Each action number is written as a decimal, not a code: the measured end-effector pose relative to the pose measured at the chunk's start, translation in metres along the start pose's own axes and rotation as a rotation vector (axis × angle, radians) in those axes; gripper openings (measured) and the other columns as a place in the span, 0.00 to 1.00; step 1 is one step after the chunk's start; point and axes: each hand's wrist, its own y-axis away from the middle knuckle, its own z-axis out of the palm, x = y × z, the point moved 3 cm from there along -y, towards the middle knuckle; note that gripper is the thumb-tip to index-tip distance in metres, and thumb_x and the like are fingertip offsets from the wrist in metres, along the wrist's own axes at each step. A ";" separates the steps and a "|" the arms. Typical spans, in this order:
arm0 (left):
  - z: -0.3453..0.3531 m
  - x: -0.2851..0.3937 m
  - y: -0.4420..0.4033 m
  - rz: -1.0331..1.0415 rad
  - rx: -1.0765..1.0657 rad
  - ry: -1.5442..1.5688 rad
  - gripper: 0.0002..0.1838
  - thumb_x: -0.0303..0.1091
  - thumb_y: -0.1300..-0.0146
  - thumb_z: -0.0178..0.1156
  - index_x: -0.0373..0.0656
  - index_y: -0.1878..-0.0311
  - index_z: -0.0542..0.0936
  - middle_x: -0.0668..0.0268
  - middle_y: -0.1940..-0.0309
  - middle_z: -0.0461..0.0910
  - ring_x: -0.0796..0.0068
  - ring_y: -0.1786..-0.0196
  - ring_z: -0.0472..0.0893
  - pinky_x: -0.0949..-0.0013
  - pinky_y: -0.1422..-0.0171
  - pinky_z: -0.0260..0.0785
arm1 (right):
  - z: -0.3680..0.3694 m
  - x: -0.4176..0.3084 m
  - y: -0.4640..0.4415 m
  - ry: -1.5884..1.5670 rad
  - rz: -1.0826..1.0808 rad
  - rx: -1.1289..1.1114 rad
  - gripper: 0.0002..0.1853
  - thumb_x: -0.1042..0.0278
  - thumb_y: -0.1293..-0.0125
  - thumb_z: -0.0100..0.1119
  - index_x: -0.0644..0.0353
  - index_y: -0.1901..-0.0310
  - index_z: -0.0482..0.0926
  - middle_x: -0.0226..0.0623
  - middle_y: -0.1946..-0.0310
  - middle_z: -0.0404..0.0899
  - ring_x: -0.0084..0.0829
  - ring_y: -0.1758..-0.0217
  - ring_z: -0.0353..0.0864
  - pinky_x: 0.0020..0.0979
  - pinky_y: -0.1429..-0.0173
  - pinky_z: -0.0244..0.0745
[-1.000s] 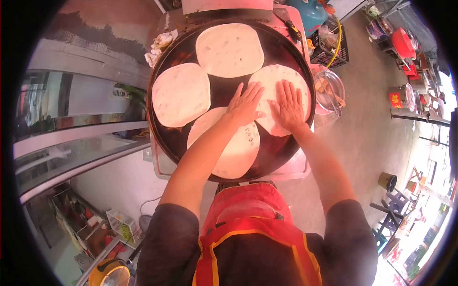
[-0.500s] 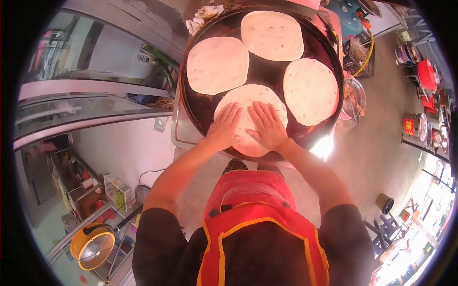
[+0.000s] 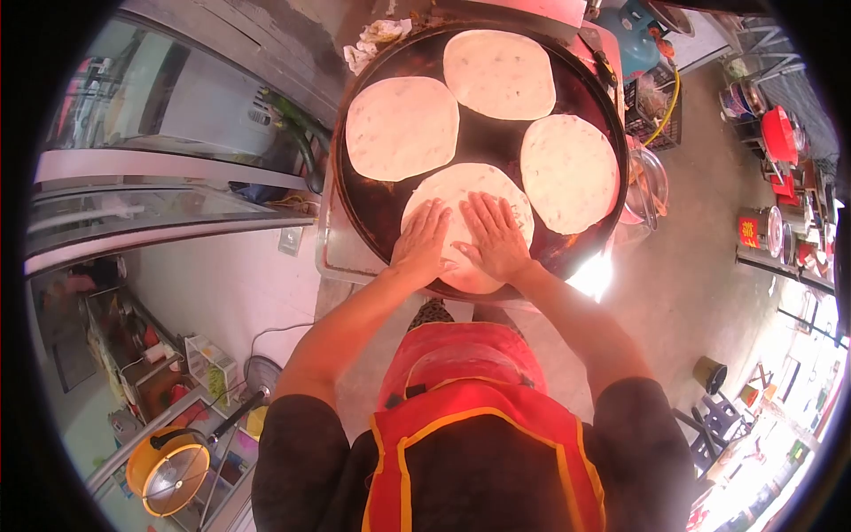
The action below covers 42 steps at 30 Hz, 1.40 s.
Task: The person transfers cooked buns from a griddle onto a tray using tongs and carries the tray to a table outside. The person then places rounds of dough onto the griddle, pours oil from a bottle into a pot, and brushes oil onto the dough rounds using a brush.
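Nearest dough (image 3: pixel 464 186) at pan (image 3: pixel 487 140)'s near edge, left hand (image 3: pixel 418 246) and right hand (image 3: pixel 500 246) laid flat on it, fingers slightly apart, clamping nothing. Looks light, soft, floppy; could tear if pinched. Best held wide, by opposite sides.

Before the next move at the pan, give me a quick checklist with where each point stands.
1. Left hand flat on the near flatbread: ok.
2. Right hand flat on it too: ok.
3. Left flatbread, far flatbread and right flatbread lying within the pan: ok.
4. Black-handled tool outside the pan: ok.
5. Undersides browned: cannot tell.
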 end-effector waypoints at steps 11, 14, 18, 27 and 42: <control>-0.038 -0.071 -0.055 -0.270 0.328 -0.052 0.37 0.46 0.38 0.54 0.32 0.33 0.54 0.46 0.32 0.52 0.51 0.28 0.50 0.54 0.26 0.39 | -0.008 0.015 -0.055 0.067 0.087 0.081 0.35 0.50 0.33 0.44 0.66 0.32 0.50 0.50 0.30 0.48 0.45 0.27 0.45 0.48 0.27 0.38; -0.035 -0.089 -0.064 -0.416 0.301 -0.089 0.39 0.48 0.38 0.54 0.32 0.33 0.54 0.46 0.31 0.50 0.50 0.28 0.48 0.53 0.26 0.37 | 0.001 0.020 -0.100 0.022 0.098 0.126 0.33 0.53 0.34 0.45 0.64 0.32 0.52 0.47 0.31 0.49 0.43 0.27 0.47 0.50 0.27 0.39; -0.034 -0.087 -0.053 -0.422 0.251 -0.104 0.39 0.50 0.38 0.53 0.38 0.31 0.52 0.48 0.30 0.47 0.51 0.27 0.45 0.51 0.26 0.36 | 0.016 0.013 -0.135 0.039 0.031 0.087 0.33 0.52 0.34 0.46 0.60 0.32 0.53 0.43 0.31 0.50 0.41 0.27 0.47 0.51 0.27 0.39; -0.032 -0.097 -0.035 -0.365 0.354 -0.068 0.35 0.50 0.40 0.55 0.39 0.35 0.60 0.51 0.32 0.55 0.53 0.28 0.50 0.51 0.27 0.40 | 0.028 0.007 -0.130 0.086 0.031 0.047 0.33 0.47 0.33 0.42 0.59 0.33 0.55 0.44 0.31 0.51 0.41 0.26 0.46 0.52 0.28 0.39; 0.191 -0.092 0.357 -0.909 0.466 0.412 0.33 0.45 0.40 0.57 0.43 0.35 0.60 0.50 0.35 0.57 0.47 0.36 0.64 0.51 0.34 0.59 | -0.065 -0.122 -0.067 -0.437 0.074 0.132 0.26 0.74 0.34 0.48 0.69 0.36 0.58 0.51 0.38 0.62 0.45 0.40 0.68 0.38 0.36 0.63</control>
